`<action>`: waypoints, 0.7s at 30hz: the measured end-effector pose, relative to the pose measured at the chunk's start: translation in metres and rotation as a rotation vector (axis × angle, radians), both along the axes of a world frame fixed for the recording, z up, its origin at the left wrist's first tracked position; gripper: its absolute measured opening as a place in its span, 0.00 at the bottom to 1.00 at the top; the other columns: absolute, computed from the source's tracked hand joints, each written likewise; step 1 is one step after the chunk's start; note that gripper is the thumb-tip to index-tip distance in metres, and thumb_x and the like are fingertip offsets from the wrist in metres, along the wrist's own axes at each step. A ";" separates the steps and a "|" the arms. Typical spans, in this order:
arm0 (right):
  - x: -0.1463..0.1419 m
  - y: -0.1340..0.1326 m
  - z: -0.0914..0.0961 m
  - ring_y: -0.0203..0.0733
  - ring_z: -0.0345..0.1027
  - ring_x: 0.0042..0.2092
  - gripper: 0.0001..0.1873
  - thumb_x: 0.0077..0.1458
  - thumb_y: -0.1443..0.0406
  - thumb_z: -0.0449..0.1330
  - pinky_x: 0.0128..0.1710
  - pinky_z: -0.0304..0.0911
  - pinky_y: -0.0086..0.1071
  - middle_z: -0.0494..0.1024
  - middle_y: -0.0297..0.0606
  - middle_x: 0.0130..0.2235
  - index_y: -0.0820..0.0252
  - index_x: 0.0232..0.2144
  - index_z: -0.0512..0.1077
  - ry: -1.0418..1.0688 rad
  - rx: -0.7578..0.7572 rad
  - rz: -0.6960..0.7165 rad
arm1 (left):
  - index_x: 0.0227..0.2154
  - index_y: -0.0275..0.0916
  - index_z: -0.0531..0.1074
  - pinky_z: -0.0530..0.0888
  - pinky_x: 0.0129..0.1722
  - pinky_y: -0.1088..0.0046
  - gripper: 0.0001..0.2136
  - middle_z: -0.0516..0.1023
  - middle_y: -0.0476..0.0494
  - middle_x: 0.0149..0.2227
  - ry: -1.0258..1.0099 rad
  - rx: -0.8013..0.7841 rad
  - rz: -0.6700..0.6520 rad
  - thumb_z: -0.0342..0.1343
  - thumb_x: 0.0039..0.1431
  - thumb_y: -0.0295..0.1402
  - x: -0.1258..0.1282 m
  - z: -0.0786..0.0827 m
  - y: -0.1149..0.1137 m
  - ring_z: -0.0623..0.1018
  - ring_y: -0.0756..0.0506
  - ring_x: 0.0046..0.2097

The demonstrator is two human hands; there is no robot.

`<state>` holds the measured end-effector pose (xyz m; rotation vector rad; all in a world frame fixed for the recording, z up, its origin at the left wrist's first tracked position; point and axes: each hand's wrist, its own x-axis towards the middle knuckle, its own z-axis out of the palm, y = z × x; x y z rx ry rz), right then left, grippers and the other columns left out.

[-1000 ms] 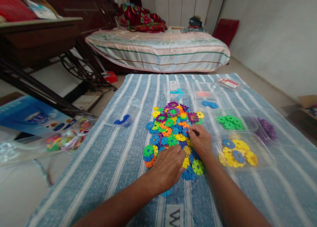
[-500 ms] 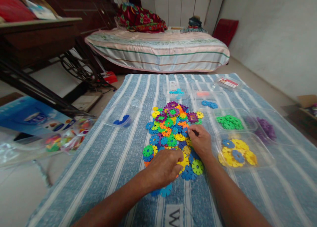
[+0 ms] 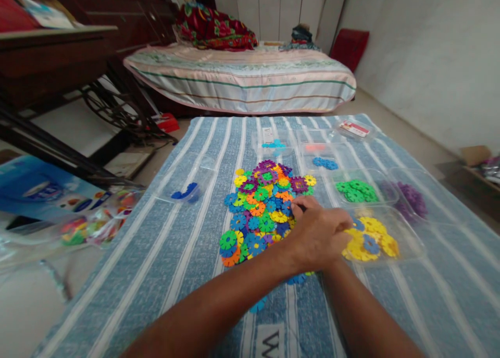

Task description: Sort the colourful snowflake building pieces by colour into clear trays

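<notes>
A heap of colourful flower-shaped plastic discs (image 3: 258,209) lies mid-table, with square purple pieces (image 3: 266,176) at its far end. My left hand (image 3: 322,236) crosses over my right wrist, its fingers curled at the left rim of a clear tray (image 3: 412,251) of yellow discs (image 3: 375,226) and a couple of blue ones. Whatever those fingers hold is hidden. Partly covered by the left hand, my right hand (image 3: 307,204) has its fingertips pinched at the heap's right edge, beside a blue disc (image 3: 286,208). What it grips cannot be made out.
Clear trays around the heap hold green discs (image 3: 356,191), purple pieces (image 3: 412,199), blue discs (image 3: 325,163), light blue pieces (image 3: 274,144) and dark blue pieces (image 3: 184,191). A lidded box (image 3: 354,128) lies at the far right corner. Beyond the table stands a bed (image 3: 242,89).
My left hand has moved right, from above the heap's near part to the yellow discs' tray, crossing my right wrist. My right hand stays at the heap's edge. The view has shifted slightly.
</notes>
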<state>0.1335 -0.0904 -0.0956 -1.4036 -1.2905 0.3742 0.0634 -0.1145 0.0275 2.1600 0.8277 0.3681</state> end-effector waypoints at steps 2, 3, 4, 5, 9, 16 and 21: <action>0.000 0.002 0.001 0.42 0.67 0.34 0.05 0.48 0.64 0.57 0.37 0.65 0.36 0.73 0.37 0.29 0.55 0.23 0.71 -0.010 -0.014 -0.016 | 0.37 0.39 0.72 0.69 0.38 0.65 0.07 0.75 0.43 0.33 0.072 0.033 0.063 0.50 0.57 0.29 0.023 -0.004 0.001 0.72 0.43 0.40; 0.000 0.003 0.002 0.42 0.67 0.34 0.05 0.48 0.64 0.57 0.37 0.65 0.36 0.73 0.36 0.29 0.55 0.23 0.71 -0.015 -0.018 -0.016 | 0.39 0.39 0.71 0.69 0.39 0.62 0.08 0.75 0.42 0.35 0.142 0.050 0.095 0.50 0.58 0.31 0.031 -0.006 0.001 0.72 0.41 0.42; 0.000 0.004 0.003 0.42 0.67 0.33 0.06 0.48 0.64 0.56 0.37 0.65 0.36 0.73 0.36 0.28 0.55 0.22 0.71 -0.019 -0.021 -0.014 | 0.40 0.40 0.71 0.69 0.40 0.60 0.09 0.75 0.41 0.36 0.214 0.072 0.117 0.50 0.58 0.32 0.038 -0.009 0.002 0.72 0.39 0.43; 0.000 0.005 0.004 0.41 0.67 0.33 0.06 0.47 0.63 0.56 0.36 0.65 0.36 0.73 0.36 0.28 0.55 0.22 0.71 -0.024 -0.024 -0.009 | 0.40 0.39 0.72 0.69 0.40 0.59 0.09 0.75 0.40 0.36 0.274 0.100 0.111 0.50 0.58 0.33 0.042 -0.011 0.003 0.72 0.38 0.44; 0.000 0.003 0.008 0.40 0.67 0.33 0.07 0.48 0.63 0.55 0.35 0.64 0.34 0.74 0.35 0.28 0.55 0.22 0.71 -0.034 -0.031 -0.011 | 0.33 0.39 0.73 0.70 0.34 0.64 0.05 0.75 0.40 0.33 0.270 0.253 -0.191 0.53 0.55 0.29 0.053 -0.016 0.002 0.73 0.40 0.39; -0.004 -0.002 0.013 0.39 0.68 0.35 0.06 0.50 0.65 0.55 0.38 0.64 0.33 0.74 0.36 0.31 0.57 0.24 0.71 -0.042 -0.044 -0.030 | 0.27 0.38 0.72 0.69 0.25 0.68 0.08 0.75 0.40 0.29 0.252 0.465 -0.399 0.49 0.56 0.25 0.081 -0.040 -0.012 0.75 0.42 0.33; -0.004 -0.002 0.012 0.40 0.68 0.35 0.07 0.51 0.65 0.54 0.39 0.64 0.34 0.74 0.36 0.31 0.57 0.25 0.71 -0.050 -0.049 -0.025 | 0.25 0.38 0.72 0.70 0.28 0.70 0.05 0.76 0.41 0.29 0.258 0.355 -0.356 0.53 0.54 0.25 0.083 -0.047 -0.012 0.75 0.44 0.33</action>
